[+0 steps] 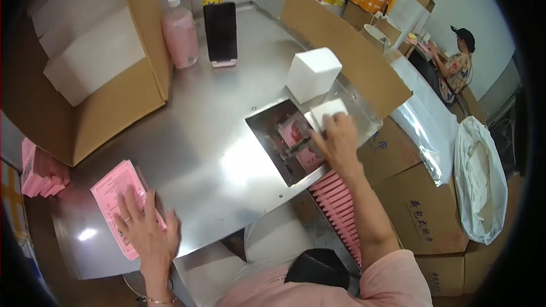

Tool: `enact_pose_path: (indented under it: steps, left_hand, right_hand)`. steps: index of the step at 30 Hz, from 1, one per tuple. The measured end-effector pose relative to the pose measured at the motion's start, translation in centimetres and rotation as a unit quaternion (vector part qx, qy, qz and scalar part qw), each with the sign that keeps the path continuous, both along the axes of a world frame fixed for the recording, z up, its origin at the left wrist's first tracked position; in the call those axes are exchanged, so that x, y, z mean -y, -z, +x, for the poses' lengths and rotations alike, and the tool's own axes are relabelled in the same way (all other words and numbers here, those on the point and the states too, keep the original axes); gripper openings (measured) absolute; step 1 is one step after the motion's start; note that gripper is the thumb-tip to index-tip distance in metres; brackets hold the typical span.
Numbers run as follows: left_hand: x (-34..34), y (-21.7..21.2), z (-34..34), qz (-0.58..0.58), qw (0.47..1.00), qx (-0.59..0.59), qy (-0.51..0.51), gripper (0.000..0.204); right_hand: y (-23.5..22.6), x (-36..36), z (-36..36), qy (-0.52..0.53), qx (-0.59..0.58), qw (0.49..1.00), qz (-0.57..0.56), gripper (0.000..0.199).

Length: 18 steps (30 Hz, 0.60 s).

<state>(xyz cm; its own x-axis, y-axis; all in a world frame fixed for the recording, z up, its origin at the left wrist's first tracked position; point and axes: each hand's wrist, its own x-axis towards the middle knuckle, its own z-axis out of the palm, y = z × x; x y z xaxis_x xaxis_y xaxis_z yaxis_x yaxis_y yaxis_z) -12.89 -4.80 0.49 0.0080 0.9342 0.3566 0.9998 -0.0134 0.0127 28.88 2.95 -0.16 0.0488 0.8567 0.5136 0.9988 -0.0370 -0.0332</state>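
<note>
My left hand (145, 230) lies flat with spread fingers on a small pile of pink printed packets (116, 182) at the table's near left. On the right, my right hand (340, 139) has its fingers bent over a small white stack of folded paper (331, 109), thumb on the near side. Beside that thumb, a dark rectangular opening (267, 128) in the metal table holds a pink packet (293, 131) under a metal arm. Just behind my right hand stands a taller white stack of paper (315, 71). The fingertips' exact hold is partly hidden.
An open carton (156, 88) with white stacks fills the far left. A pink bottle (181, 34) and a phone (220, 34) stand at the back. Pink packets (335, 202) line up below the table's edge. Cartons (424, 210) and a seated person (458, 68) are at right.
</note>
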Motion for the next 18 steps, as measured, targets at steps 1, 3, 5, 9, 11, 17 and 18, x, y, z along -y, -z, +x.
enact_pose_path:
  steps: [1,3,5,9,11,17,18]
  left_hand:
    - [-0.6,0.5,-0.7,-0.031,0.999,0.007,-0.017,0.063]
    - [-0.5,-0.5,-0.9,-0.061,0.997,0.019,-0.036,0.065]
    - [-0.1,-1.2,-1.9,-0.094,0.995,0.023,-0.008,0.069]
    - [-0.1,-5.6,-5.3,-0.013,0.973,0.228,0.038,0.065]
    - [0.0,-5.2,-6.4,0.069,0.992,0.109,0.002,0.053]
    - [-0.9,-1.5,-8.5,-0.046,0.988,0.146,0.021,0.014]
    - [-0.9,-1.3,-8.3,-0.045,0.983,0.177,0.004,0.013]
  right_hand:
    - [0.8,-0.1,-0.9,-0.024,0.006,0.999,0.040,0.026]
    - [1.2,0.1,-1.6,-0.045,-0.010,0.997,0.056,0.017]
    - [0.6,-0.9,1.1,-0.010,-0.162,0.985,0.051,0.015]
    - [-8.1,-2.0,3.0,-0.014,-0.263,0.927,0.266,0.014]
    - [-10.0,-4.4,1.3,-0.029,-0.224,0.926,0.303,0.014]
    - [-6.6,-9.6,1.9,-0.110,0.050,0.975,0.186,0.018]
    - [-6.6,-9.7,1.9,-0.108,0.044,0.979,0.166,0.018]
